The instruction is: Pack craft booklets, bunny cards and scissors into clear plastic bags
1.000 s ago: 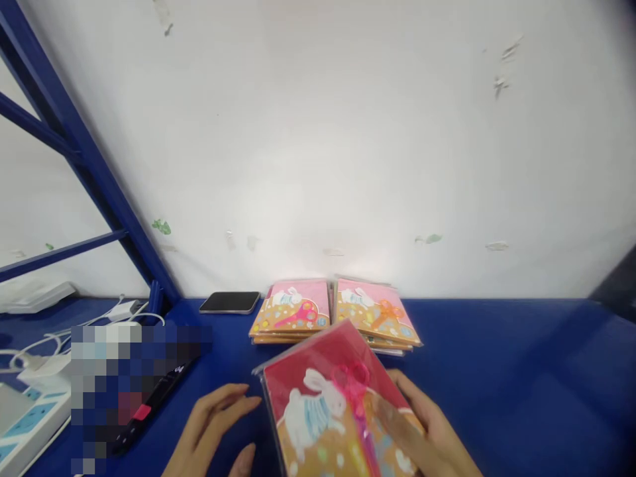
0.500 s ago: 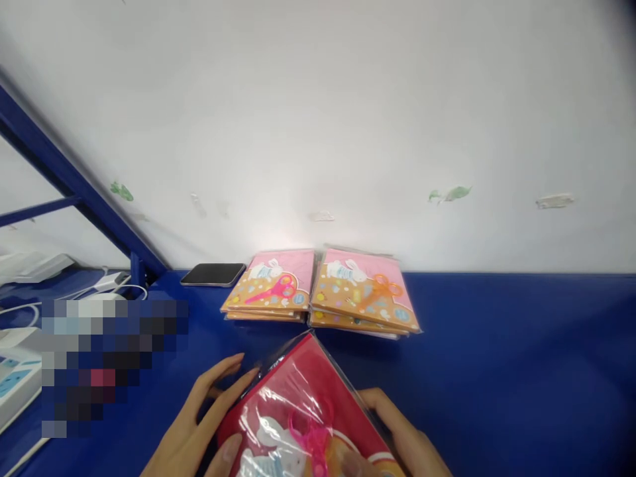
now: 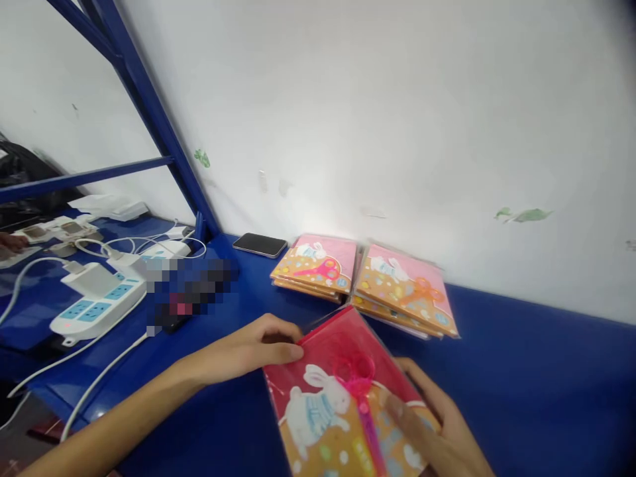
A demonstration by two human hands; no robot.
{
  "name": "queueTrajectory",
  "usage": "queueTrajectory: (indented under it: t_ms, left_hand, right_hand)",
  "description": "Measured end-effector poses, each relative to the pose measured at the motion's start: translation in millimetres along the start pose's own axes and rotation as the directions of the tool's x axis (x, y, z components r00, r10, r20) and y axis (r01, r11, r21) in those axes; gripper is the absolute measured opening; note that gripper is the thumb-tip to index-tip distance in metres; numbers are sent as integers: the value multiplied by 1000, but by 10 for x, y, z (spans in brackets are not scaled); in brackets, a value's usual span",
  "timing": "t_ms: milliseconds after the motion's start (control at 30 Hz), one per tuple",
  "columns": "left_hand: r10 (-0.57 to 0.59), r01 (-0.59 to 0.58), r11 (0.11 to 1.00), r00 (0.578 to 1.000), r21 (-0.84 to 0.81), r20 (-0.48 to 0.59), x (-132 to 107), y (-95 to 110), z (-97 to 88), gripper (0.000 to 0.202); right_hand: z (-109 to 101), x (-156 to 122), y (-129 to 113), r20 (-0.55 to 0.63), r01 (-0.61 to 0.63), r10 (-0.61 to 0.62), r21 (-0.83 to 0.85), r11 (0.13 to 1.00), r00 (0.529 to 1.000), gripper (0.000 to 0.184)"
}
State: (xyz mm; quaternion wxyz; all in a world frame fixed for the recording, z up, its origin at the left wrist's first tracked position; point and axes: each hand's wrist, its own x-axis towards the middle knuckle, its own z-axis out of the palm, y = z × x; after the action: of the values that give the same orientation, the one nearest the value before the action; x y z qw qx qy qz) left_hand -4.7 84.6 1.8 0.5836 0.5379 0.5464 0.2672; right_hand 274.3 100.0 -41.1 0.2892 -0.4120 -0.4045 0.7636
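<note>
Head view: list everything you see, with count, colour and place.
rabbit packet: one, red and orange, front centre
packet stacks: two, pink and orange, side by side at the wall
phone: one, black, left of the stacks
power strip: one, white with blue sockets, far left
cables: several, white, around the strip
frame: one, blue, left
table: one, blue
left hand: grips the packet's upper left corner
right hand: holds its right side

phone (image 3: 260,244) at wall | left stack (image 3: 315,267) beside right stack (image 3: 405,291) | power strip (image 3: 97,306) far left
</note>
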Motion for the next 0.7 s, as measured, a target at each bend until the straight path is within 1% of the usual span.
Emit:
queueTrajectory:
  t_ms: [67,133,200,233,300,367,467,533,633,700]
  left_hand:
    - [-77,86,987,995,-139,66,97,5,-28,31]
    - [-110,132,956,989,-260,95,169,-40,-19,34]
    - [-92,121,941,990,-315,106,189,-109,12,36]
    - [-78,109,937,991,-333,106,178,-146,30,36]
    - [-52,81,925,995,-372,88,128,-216,68,38]
    - [-32,55,901,998,-431,60,81,-274,97,41]
    - [-2,6,850,1000,-526,9,79,-330,114,40]
    - [4,-20,819,1000,-574,-28,115,-341,109,39]
    - [15,-49,808,998,-587,-62,162,-332,104,37]
    - [40,-63,824,998,-563,-53,169,-331,113,35]
  right_hand:
    - [-7,-1,-29,-54,2,-3,-27,1000,999,75]
    - [-17,-2,-66,-143,-14,2,-85,996,990,73]
    - [-38,-6,-106,-215,-22,0,-99,995,977,71]
    - [-53,-10,-125,-228,-12,-10,-95,995,973,70]
    - [-89,-14,-151,-216,19,-38,-87,996,976,70]
    - [-121,-9,-154,-176,34,-53,-111,993,983,74]
    - [-128,19,-111,-103,23,-46,-211,977,994,81]
    - [-114,33,-63,-63,19,-37,-266,964,997,82]
    - [-110,33,9,-42,22,-36,-298,954,998,80]
    - [-129,36,48,-59,19,-39,-316,949,998,78]
